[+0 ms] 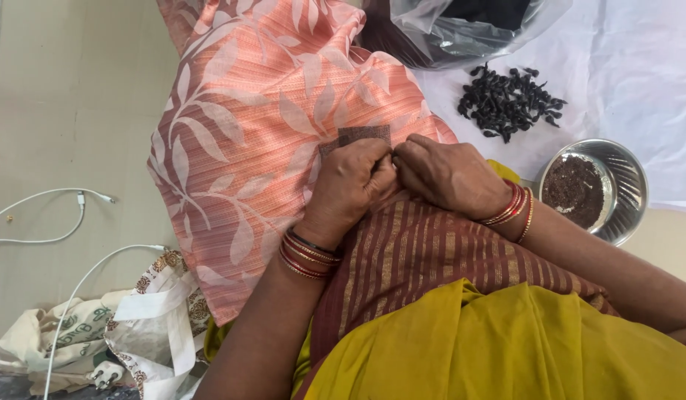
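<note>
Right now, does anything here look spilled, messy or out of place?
Nothing looks damaged. The dark pods lie loose in a heap on the white sheet, outside the steel bowl and the plastic bag. White charger cables trail across the floor. Both hands meet over the pink leaf-print cloth.

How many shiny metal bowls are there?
1. The round steel bowl holding dark brown powder sits at the right, beside the pile of black pods. Others could be hidden outside the picture.
</note>
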